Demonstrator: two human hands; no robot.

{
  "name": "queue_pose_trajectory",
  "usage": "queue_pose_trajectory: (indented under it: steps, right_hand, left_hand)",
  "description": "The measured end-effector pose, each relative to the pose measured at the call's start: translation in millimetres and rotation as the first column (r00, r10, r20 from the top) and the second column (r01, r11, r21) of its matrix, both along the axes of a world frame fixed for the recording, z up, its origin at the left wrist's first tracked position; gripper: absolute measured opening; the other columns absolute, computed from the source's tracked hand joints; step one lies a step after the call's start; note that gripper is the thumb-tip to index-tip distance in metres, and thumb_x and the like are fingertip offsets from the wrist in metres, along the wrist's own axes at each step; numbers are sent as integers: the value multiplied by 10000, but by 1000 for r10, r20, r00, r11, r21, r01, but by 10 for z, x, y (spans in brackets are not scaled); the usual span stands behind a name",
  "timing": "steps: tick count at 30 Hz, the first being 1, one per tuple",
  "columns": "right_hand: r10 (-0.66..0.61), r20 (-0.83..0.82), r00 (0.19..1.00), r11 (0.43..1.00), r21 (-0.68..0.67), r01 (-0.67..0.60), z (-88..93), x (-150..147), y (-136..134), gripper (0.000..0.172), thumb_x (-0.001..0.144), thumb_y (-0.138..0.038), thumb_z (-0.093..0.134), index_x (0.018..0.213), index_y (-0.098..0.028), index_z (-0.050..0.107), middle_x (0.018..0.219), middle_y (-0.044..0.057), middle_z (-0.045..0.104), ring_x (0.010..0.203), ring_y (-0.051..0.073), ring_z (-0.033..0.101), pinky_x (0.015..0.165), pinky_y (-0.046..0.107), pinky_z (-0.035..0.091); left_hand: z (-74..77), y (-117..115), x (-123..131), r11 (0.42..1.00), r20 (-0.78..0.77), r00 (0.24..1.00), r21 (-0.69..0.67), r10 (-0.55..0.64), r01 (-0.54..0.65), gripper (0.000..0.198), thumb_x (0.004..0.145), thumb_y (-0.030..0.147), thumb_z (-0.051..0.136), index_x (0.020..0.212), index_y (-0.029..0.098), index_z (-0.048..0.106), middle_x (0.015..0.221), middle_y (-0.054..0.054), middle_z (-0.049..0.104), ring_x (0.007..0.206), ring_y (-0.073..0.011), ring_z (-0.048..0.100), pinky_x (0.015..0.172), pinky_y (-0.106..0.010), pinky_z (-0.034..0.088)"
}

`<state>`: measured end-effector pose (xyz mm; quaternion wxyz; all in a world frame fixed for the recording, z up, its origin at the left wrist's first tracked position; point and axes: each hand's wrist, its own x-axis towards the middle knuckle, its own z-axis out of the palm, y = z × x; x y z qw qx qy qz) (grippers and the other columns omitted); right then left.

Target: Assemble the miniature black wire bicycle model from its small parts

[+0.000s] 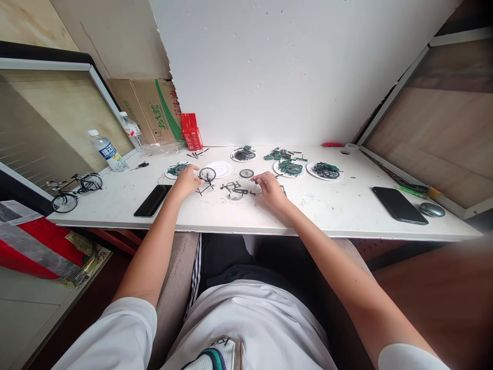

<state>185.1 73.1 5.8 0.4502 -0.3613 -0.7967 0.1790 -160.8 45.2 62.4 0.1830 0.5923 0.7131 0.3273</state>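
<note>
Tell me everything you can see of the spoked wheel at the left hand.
The spoked wheel is small and round, with a thin dark rim and fine spokes around a hub; it looks like plastic. Its face shows to the camera, partly overlapping the white plate in view. Fingertips of the left hand are at its left edge; their grip is unclear. Thin dark parts show just below it.

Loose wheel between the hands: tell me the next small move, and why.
Perhaps reach the right hand to the loose wheel: it lies flat on the table close by, while the left hand is at another wheel. Whether the right hand pinches something is unclear.
</note>
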Motion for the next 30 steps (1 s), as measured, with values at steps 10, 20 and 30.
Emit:
queue_pose_trajectory:
  steps: [10, 20, 30]
  right_hand:
    - [6, -403, 915, 946, -295, -136, 301, 82, 6, 595, 870, -832, 754, 955, -251, 656, 939, 37, 626, 854, 188, 586, 700, 320, 536]
    - [-9, -432, 902, 922, -352, -160, 479, 77, -164, 593, 749, -748, 912, 1019, -231, 804, 963, 54, 732, 877, 200, 659, 715, 334, 562]
    - [37, -597, 801, 909, -312, -275, 497, 76, -126, 484, 737, -669, 956, 997, -282, 823, 1052, 36, 786, 974, 207, 718, 845, 356, 608]
  left_hand:
    - [136, 15, 257, 952, 440, 882, 304, -167, 28, 201, 806, 246, 887, 916, 148, 749, 827, -54, 740, 687, -190, 736, 736, -355, 629]
    - [153, -136, 628, 934, 572, 771, 346, -281, 84, 414, 715, 390, 993, 958, 113, 803, 820, -93, 794, 787, -225, 794, 803, -356, 641]
    - [145, -219, 818, 932, 583, 759, 352, -290, 86, 360, 856, 442, 920, 1018, 141, 809, 1032, -108, 806, 811, -205, 816, 813, -346, 668]
